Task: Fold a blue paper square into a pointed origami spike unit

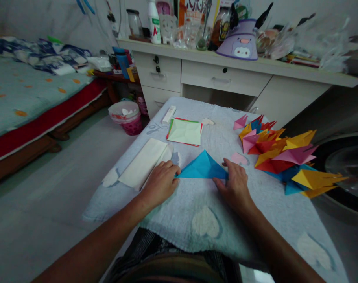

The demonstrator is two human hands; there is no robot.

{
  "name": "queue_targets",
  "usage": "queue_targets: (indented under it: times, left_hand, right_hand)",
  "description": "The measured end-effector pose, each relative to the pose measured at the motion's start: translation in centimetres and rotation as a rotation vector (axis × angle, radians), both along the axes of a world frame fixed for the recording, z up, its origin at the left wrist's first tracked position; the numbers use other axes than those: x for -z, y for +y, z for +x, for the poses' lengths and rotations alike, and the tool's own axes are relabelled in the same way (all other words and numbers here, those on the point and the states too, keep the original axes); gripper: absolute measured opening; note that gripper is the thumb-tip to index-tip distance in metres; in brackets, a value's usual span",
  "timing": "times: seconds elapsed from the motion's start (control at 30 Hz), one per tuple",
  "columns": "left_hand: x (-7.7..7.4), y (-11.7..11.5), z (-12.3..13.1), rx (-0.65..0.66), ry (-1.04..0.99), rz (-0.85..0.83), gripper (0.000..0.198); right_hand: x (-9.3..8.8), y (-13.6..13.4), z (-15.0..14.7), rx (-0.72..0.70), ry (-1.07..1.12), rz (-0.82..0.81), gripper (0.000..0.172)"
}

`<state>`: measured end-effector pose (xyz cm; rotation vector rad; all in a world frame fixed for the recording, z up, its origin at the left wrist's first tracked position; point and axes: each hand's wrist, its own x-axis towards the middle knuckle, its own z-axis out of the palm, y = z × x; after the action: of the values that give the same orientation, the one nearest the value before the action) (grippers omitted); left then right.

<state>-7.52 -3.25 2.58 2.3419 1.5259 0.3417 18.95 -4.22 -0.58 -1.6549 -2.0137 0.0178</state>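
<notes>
Away from the cloth-covered table's (176,220) edges, one blue paper triangle (204,167) lies between my left hand (163,179), pinching one corner, and right hand (235,184), fingers spread at another; one paper stack (185,132) sits toward the back edge.

Folded paper triangle (203,167): uniform bright blue. Sheet stack (185,132): top sheet pale green, red and deeper green showing at its edges. Folded paper figures (273,153): mixed yellow, orange, red, pink and blue. Tablecloth (185,220): light grey-blue, printed with hearts, mostly cream, one pink, shadowed in darker blue-grey. Bedsheet (34,100) read pale green with scattered orange motifs; bed skirting (78,108) was red. Sun visor (240,41) was purple, bearing a white cartoon face.
</notes>
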Motion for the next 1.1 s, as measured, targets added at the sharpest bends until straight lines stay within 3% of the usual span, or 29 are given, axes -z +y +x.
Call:
queue_targets:
  times: [0.17, 0.23, 0.67, 1.1]
  left_hand:
    - [0.7, 0.5, -0.5, 0.036, -0.042, 0.000, 0.012]
    - [0.8, 0.8, -0.6, 0.042, -0.051, -0.013, 0.012]
    - [0.4, 1.6, -0.7, 0.062, -0.029, -0.009, 0.008]
    - [0.0, 1.8, 0.1, 0.039, 0.121, 0.008, 0.019]
  right_hand:
    - [0.1, 0.6, 1.1, -0.023, 0.091, -0.193, 0.025]
    - [-0.1, 0.5, 1.2, -0.037, 0.122, -0.222, 0.021]
    - [-0.1, 0.5, 0.8, -0.019, 0.067, -0.178, 0.022]
    - [0.1, 0.6, 0.6, 0.028, 0.040, -0.177, 0.022]
